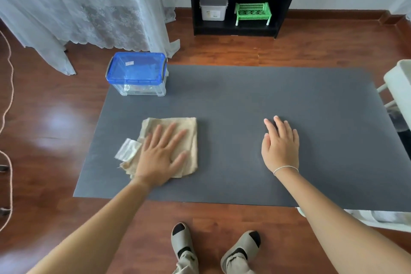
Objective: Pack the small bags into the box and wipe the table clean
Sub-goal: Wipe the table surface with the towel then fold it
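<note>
Fingers [171, 133] of the left hand [160, 153] are spread wide and laid flat on a folded beige cloth [189, 127]; nothing is pinched or curled round; the palm is pressed on the cloth's near half. Fingers [279, 127] of the right hand [280, 147] are held straight and close together, resting flat on the bare grey bench [266, 91], well apart from the cloth; a thin bracelet [285, 169] is worn at that wrist.

The cloth is judged soft, light and limp; creases and a frayed near-left corner are visible; a white label [127, 149] sticks out at its left edge, just beside the left hand. It is expected to bunch or unfold if dragged by one edge; a flat palm over the middle of the fold is judged the best hold for wiping, with even downward pressure; for lifting, a pinch through all folded layers would be needed.

A clear plastic storage box [138, 89] with a blue lid [136, 69] stands at the bench's far-left corner, lid on; pale contents are faintly seen through the wall, too indistinct to name. No small bags are seen loose on the bench; packing is judged done, wiping in hand.
</note>
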Motion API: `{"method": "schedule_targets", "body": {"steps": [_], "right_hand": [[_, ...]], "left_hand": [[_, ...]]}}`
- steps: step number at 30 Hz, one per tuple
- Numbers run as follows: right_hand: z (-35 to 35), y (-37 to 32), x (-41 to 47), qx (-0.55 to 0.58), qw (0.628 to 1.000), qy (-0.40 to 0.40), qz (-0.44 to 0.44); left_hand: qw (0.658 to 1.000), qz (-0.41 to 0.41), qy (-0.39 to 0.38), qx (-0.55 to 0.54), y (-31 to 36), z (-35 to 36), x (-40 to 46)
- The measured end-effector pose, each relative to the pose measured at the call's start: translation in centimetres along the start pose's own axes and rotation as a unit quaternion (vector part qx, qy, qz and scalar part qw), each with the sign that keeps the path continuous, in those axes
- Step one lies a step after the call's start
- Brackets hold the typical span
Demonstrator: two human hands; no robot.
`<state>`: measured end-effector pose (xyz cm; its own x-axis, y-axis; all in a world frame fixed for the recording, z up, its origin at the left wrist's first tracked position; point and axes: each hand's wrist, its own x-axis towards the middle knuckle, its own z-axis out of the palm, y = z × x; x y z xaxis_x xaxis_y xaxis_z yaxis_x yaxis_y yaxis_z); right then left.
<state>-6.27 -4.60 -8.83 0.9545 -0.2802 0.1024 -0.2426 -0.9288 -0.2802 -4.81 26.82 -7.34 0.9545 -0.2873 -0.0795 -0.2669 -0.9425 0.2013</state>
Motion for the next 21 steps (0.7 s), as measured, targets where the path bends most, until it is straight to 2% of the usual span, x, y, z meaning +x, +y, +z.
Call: {"method": "schedule_targets", "body": {"steps": [3, 6, 8, 11, 13, 15, 16, 19, 21], "right_hand": [[0.0, -0.1, 0.0, 0.008, 1.0, 0.003, 0.004], [0.2, -0.3, 0.0, 0.005, 1.0, 0.009, 0.003], [0.3, -0.2, 0.0, 0.005, 1.0, 0.009, 0.004], [0.1, -0.1, -0.1, 0.005, 1.0, 0.006, 0.0], [0.0, -0.1, -0.2, 0.005, 1.0, 0.007, -0.007], [-0.1, -0.2, -0.3, 0.009, 1.0, 0.01, -0.008], [-0.2, -0.3, -0.3, 0.01, 1.0, 0.01, -0.009], [-0.2, -0.3, -0.3, 0.012, 1.0, 0.015, -0.013], [0.0, -0.3, -0.3, 0.013, 1.0, 0.018, -0.012]], "left_hand": [[0.985, -0.171, 0.002, 0.005, -7.5, -2.2, -3.2], [0.974, -0.224, -0.011, 0.008, -6.1, -2.0, -4.5], [0.986, -0.163, -0.023, 0.014, -1.7, -0.8, -4.4], [0.999, 0.004, -0.045, 0.004, 4.4, 1.3, -5.0], [0.995, 0.082, -0.054, -0.007, 4.3, 1.3, -5.3], [0.995, 0.093, -0.043, 0.0, 0.5, 0.5, -5.4], [0.997, 0.066, -0.031, 0.004, -2.1, 0.0, -5.6], [0.994, -0.108, -0.014, 0.004, -9.1, -1.8, -6.6], [0.983, -0.181, -0.01, 0.007, -10.2, -2.1, -7.0]]}}
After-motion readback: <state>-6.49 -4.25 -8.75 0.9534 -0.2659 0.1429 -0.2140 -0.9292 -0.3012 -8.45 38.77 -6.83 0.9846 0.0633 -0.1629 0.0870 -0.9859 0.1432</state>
